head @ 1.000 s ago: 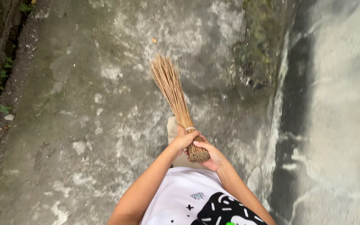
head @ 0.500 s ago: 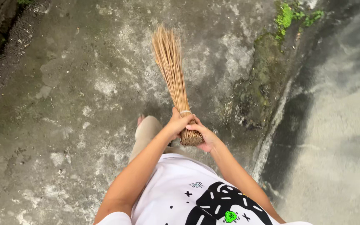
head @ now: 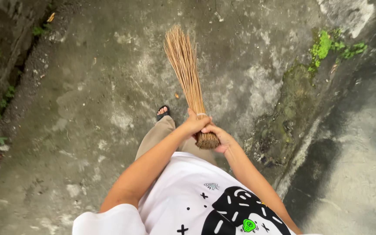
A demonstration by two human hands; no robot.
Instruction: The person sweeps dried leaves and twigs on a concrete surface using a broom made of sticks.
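Both hands hold 1 stick broom (head: pixel 187 74) by its bound butt end, bristle tips pointing ahead over the concrete ground (head: pixel 88 109). The left hand (head: pixel 195 125) wraps shut just under the white tie; the right hand (head: pixel 220 138) cups the cut end (likely steadying it). A sandalled foot (head: pixel 162 112) steps forward beside a mossy patch (head: pixel 327 45).

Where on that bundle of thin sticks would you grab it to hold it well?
Probably at the bound butt end of the stick broom, beside its pale tie band: there the sticks are packed tight, while the far tips splay loose. The left hand wraps it from the left and the right hand cups the base from the right.
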